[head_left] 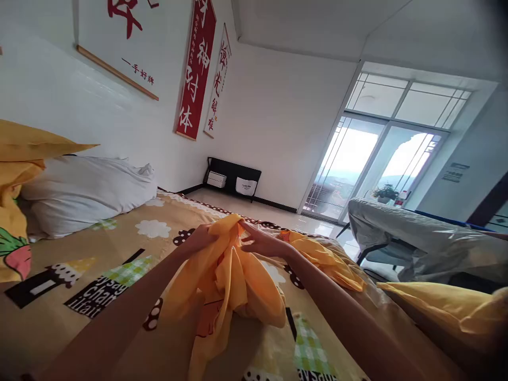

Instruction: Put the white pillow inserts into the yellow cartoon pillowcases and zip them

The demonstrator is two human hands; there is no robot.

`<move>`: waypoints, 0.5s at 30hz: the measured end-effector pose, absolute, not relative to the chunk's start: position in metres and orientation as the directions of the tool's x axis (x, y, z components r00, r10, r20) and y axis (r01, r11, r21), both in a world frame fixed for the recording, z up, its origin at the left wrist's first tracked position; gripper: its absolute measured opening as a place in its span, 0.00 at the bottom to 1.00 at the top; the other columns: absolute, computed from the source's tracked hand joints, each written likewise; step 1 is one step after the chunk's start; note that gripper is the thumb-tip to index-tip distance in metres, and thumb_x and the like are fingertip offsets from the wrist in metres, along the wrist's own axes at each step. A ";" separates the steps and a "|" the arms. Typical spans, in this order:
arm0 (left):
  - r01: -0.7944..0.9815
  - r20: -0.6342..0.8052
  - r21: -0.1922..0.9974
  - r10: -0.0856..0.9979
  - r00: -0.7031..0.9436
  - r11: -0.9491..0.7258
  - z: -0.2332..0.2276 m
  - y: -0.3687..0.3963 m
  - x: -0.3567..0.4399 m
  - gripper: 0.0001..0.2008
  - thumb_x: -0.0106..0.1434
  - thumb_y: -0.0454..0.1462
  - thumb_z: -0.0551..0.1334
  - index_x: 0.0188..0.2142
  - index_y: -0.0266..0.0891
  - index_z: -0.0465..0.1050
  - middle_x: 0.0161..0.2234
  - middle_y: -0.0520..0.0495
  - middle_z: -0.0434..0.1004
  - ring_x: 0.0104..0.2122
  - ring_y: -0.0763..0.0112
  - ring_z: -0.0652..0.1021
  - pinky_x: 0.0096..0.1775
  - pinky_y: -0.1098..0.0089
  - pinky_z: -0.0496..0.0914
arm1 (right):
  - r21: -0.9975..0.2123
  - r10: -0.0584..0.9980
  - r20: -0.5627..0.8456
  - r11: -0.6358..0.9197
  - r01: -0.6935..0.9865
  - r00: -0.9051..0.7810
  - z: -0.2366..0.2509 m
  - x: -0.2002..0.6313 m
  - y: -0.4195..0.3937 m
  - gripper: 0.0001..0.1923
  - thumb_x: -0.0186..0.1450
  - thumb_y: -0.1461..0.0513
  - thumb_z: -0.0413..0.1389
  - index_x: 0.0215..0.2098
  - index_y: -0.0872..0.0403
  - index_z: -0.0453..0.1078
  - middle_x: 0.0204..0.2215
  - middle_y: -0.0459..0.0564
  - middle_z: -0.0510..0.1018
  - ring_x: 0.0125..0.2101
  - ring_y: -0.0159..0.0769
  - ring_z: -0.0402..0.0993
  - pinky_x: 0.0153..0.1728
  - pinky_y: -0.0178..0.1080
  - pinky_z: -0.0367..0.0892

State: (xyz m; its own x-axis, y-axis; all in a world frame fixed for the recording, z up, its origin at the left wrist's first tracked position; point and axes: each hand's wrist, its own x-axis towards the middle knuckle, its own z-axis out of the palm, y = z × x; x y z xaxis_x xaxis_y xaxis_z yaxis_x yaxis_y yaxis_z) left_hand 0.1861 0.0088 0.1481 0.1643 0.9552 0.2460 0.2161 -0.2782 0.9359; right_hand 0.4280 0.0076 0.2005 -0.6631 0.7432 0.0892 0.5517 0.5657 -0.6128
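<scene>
A crumpled yellow-orange cloth (234, 280), perhaps a pillowcase, hangs bunched above the bed. My left hand (200, 237) grips its top edge from the left. My right hand (264, 244) pinches the same edge just to the right, fingers pointing left. The two hands nearly meet at the cloth's top corner. More of the cloth trails right over the bed (321, 256). Underneath lies a tan patterned bedsheet (119, 248) with cartoon prints.
A bare white pillow (85, 190) lies at the left, with a yellow pillow (24, 159) behind it. Another yellow pillow (448, 304) sits at the right edge. A plastic-covered table (420, 238) stands beyond the bed by the glass doors (373, 169). Scrolls hang on the wall.
</scene>
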 end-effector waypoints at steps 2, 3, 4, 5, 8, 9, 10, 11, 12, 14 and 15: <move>0.306 0.225 0.921 0.971 0.084 -0.240 0.138 0.019 0.162 0.16 0.52 0.42 0.61 0.38 0.33 0.73 0.35 0.44 0.79 0.36 0.59 0.78 0.33 0.69 0.70 | -0.511 0.737 0.024 0.590 0.625 -0.676 0.181 0.425 0.007 0.45 0.60 0.59 0.58 0.70 0.45 0.42 0.68 0.57 0.49 0.49 0.43 0.73 0.49 0.47 0.70; 0.323 0.215 0.920 0.975 0.056 -0.221 0.131 0.024 0.149 0.16 0.53 0.42 0.59 0.39 0.34 0.72 0.36 0.44 0.79 0.36 0.60 0.78 0.33 0.70 0.70 | -0.467 0.745 0.037 0.602 0.648 -0.666 0.171 0.424 0.003 0.41 0.61 0.60 0.57 0.69 0.46 0.46 0.67 0.57 0.54 0.48 0.43 0.74 0.50 0.49 0.69; 0.337 0.204 0.919 0.978 0.031 -0.203 0.124 0.028 0.138 0.17 0.54 0.42 0.58 0.39 0.34 0.72 0.38 0.44 0.79 0.37 0.61 0.78 0.34 0.70 0.70 | -0.428 0.761 0.082 0.610 0.667 -0.644 0.160 0.423 -0.002 0.37 0.62 0.59 0.56 0.68 0.47 0.51 0.65 0.56 0.59 0.49 0.44 0.73 0.52 0.50 0.68; 0.351 0.193 0.918 0.981 0.012 -0.185 0.116 0.031 0.128 0.17 0.54 0.42 0.57 0.40 0.34 0.72 0.40 0.43 0.79 0.38 0.61 0.78 0.35 0.70 0.70 | -0.396 0.776 0.147 0.614 0.682 -0.613 0.147 0.421 -0.008 0.32 0.64 0.59 0.55 0.65 0.48 0.57 0.63 0.56 0.63 0.51 0.44 0.71 0.54 0.51 0.66; 0.420 0.130 0.902 0.991 -0.037 -0.103 0.086 0.041 0.104 0.19 0.52 0.41 0.58 0.41 0.34 0.71 0.42 0.42 0.79 0.39 0.61 0.78 0.35 0.71 0.70 | -0.336 0.792 0.256 0.610 0.717 -0.554 0.105 0.411 -0.026 0.22 0.67 0.55 0.51 0.59 0.47 0.66 0.58 0.53 0.69 0.57 0.46 0.65 0.59 0.50 0.59; 0.451 0.104 0.890 0.993 -0.052 -0.070 0.076 0.044 0.098 0.18 0.50 0.41 0.59 0.40 0.34 0.72 0.41 0.41 0.79 0.39 0.60 0.78 0.35 0.71 0.70 | -0.331 0.799 0.231 0.601 0.727 -0.555 0.090 0.408 -0.030 0.22 0.67 0.54 0.51 0.59 0.47 0.66 0.59 0.53 0.69 0.58 0.46 0.64 0.59 0.50 0.58; 0.483 0.081 0.875 0.995 -0.065 -0.039 0.067 0.047 0.093 0.18 0.48 0.40 0.60 0.39 0.34 0.72 0.39 0.42 0.79 0.38 0.60 0.78 0.34 0.70 0.69 | -0.330 0.809 0.183 0.586 0.740 -0.559 0.074 0.404 -0.033 0.24 0.67 0.52 0.52 0.60 0.47 0.65 0.60 0.53 0.68 0.59 0.48 0.63 0.59 0.51 0.58; 0.516 0.061 0.856 0.995 -0.078 -0.012 0.058 0.050 0.087 0.18 0.47 0.40 0.61 0.37 0.34 0.72 0.37 0.42 0.79 0.37 0.60 0.78 0.34 0.70 0.69 | -0.332 0.821 0.129 0.564 0.756 -0.556 0.059 0.401 -0.034 0.27 0.65 0.50 0.53 0.61 0.47 0.63 0.61 0.54 0.66 0.59 0.50 0.62 0.60 0.52 0.57; 0.548 0.049 0.836 0.995 -0.090 0.009 0.052 0.051 0.081 0.17 0.45 0.39 0.62 0.36 0.34 0.73 0.36 0.43 0.79 0.36 0.59 0.78 0.34 0.70 0.68 | -0.340 0.832 0.087 0.542 0.769 -0.548 0.044 0.399 -0.033 0.30 0.64 0.50 0.54 0.63 0.47 0.62 0.62 0.55 0.65 0.60 0.51 0.61 0.60 0.53 0.55; 0.605 0.038 0.796 0.994 -0.107 0.034 0.043 0.051 0.068 0.17 0.42 0.38 0.64 0.34 0.36 0.73 0.34 0.44 0.79 0.37 0.59 0.78 0.35 0.71 0.67 | -0.382 0.836 0.060 0.524 0.761 -0.546 0.021 0.398 -0.028 0.30 0.64 0.52 0.55 0.63 0.47 0.61 0.63 0.55 0.63 0.62 0.52 0.58 0.62 0.55 0.50; 0.629 0.034 0.776 0.993 -0.111 0.044 0.041 0.050 0.061 0.16 0.40 0.38 0.65 0.32 0.37 0.74 0.34 0.45 0.79 0.37 0.58 0.78 0.35 0.71 0.67 | -0.410 0.832 0.072 0.527 0.745 -0.550 0.013 0.398 -0.025 0.29 0.64 0.54 0.55 0.63 0.47 0.61 0.63 0.54 0.64 0.63 0.50 0.57 0.63 0.55 0.48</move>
